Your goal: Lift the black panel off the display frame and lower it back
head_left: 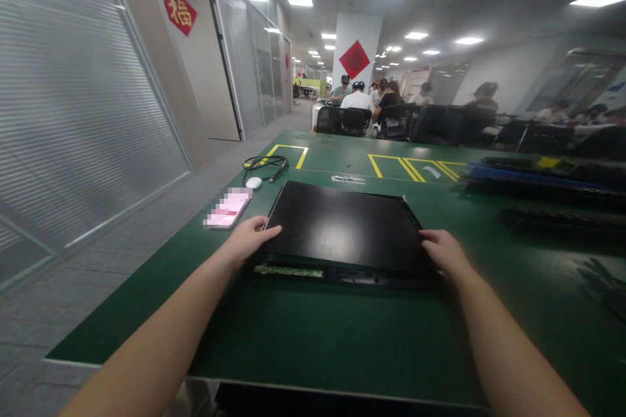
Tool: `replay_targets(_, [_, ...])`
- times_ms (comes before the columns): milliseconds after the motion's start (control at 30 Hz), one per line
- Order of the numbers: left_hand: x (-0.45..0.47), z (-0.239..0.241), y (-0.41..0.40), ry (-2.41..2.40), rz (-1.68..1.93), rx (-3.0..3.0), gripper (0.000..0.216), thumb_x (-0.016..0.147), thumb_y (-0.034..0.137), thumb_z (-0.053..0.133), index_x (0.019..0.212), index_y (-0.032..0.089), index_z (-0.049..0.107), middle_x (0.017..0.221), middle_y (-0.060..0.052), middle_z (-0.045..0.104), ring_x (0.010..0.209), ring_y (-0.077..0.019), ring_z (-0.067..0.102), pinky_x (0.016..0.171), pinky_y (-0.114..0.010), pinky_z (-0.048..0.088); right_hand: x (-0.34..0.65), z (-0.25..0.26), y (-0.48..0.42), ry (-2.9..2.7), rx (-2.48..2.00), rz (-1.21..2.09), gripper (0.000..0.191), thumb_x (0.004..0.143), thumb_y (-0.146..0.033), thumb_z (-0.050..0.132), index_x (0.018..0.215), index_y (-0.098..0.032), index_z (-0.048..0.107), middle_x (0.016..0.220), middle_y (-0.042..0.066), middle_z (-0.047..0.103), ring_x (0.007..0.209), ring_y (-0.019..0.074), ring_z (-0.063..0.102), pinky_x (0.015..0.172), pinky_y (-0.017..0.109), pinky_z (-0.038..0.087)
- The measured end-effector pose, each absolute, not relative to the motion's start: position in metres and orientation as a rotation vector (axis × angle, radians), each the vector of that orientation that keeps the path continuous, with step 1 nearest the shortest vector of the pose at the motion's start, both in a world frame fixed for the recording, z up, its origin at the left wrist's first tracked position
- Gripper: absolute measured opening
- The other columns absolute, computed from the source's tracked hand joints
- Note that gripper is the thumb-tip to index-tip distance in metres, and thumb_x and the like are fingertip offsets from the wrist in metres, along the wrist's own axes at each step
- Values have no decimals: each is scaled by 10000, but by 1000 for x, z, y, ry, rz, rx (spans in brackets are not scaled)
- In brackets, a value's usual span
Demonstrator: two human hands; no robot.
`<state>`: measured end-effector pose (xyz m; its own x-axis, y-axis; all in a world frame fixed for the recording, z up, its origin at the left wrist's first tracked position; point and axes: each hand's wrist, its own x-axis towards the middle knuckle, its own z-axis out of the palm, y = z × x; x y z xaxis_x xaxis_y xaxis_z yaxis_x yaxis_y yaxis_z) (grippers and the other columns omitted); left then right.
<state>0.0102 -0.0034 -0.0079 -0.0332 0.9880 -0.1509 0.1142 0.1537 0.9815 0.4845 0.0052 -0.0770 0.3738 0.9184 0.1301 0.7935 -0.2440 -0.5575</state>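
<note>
A flat black panel (pixel 345 225) lies on the green table (pixel 313 332), with a green circuit strip (pixel 287 271) showing along its near edge. My left hand (pixel 249 240) grips the panel's near left corner, thumb on top. My right hand (pixel 443 253) holds the near right corner, fingers curled over the edge. Both forearms reach in from the bottom of the view.
A phone (pixel 227 208) lies left of the panel, with a white round device (pixel 253 182) and a coiled black cable (pixel 267 163) behind it. Dark stacked parts (pixel 542 182) fill the right side. Yellow tape boxes (pixel 415 168) mark the far table. People sit at desks beyond.
</note>
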Motion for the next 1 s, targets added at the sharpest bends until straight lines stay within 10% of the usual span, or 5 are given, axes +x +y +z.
replay_targets(467, [10, -3, -6, 1273, 1139, 1208, 568, 517, 532, 918, 904, 172, 712, 920, -70, 764, 864, -259, 698, 772, -363, 535, 484, -75, 5, -1352, -1985, 397, 610, 728, -255, 598, 1335, -247, 650, 864, 20, 691, 712, 189, 640, 672, 307, 506])
replay_targets(1000, [11, -2, -6, 1080, 1288, 1216, 536, 582, 479, 915, 957, 179, 676, 1017, -77, 774, 999, -279, 720, 842, -366, 563, 493, -70, 5, -948, -1692, 690, 510, 742, -422, 672, 1187, -184, 747, 1016, 125, 782, 876, 300, 736, 676, 378, 571])
